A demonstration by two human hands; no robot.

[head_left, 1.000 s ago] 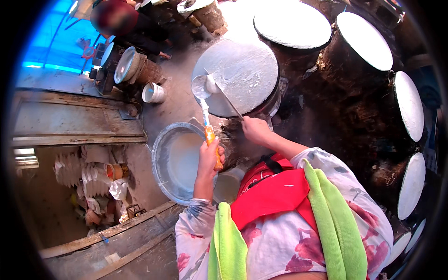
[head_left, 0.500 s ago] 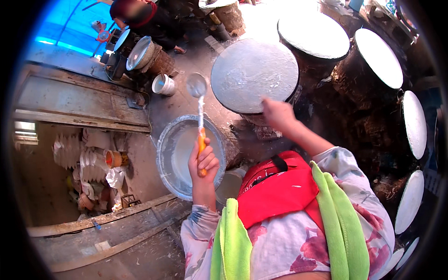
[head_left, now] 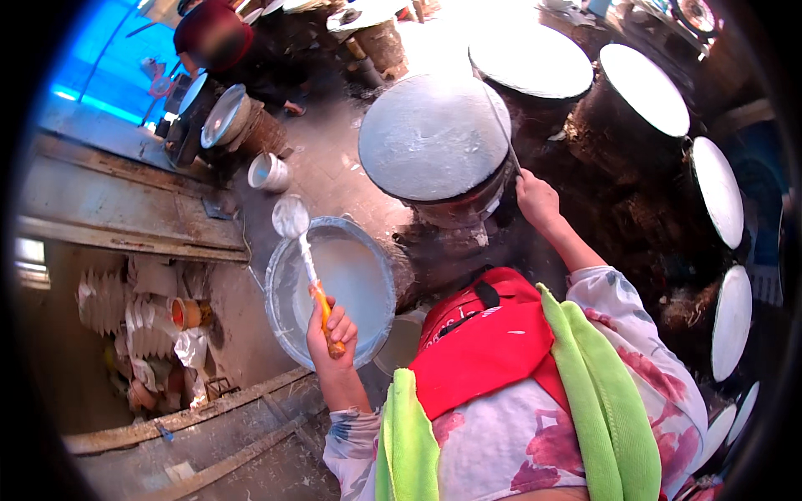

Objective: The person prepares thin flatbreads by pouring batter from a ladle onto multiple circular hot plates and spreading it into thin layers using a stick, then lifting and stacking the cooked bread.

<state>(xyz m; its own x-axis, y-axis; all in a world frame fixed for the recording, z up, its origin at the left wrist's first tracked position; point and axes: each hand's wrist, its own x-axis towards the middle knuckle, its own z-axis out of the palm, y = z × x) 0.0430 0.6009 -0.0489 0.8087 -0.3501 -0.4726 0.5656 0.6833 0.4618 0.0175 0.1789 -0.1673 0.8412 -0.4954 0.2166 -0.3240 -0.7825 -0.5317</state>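
Note:
My left hand (head_left: 332, 332) is closed around the orange handle of a ladle (head_left: 291, 217), whose round, white-smeared bowl points up and away over the left rim of a big grey tub (head_left: 388, 288). Pale, milky liquid (head_left: 344, 271) fills the lower part of that tub. My right hand (head_left: 539, 202) grips the near end of a long thin stick or blade (head_left: 499, 119); its exact kind cannot be made out. The stick runs along the right edge of a round griddle (head_left: 426, 138) covered with a thin whitish layer.
More white-topped round griddles (head_left: 535, 58) on dark drums curve round the right side. A white bucket (head_left: 270, 172) stands on the floor beyond the tub. At the far left a person in dark red (head_left: 213, 37) is near another drum (head_left: 225, 117). A wooden ledge (head_left: 142, 196) runs along the left.
The ladle has swung left and lower, its bowl now beyond the tub's left rim. My right hand has moved right, and the thin stick now shows along the griddle's edge.

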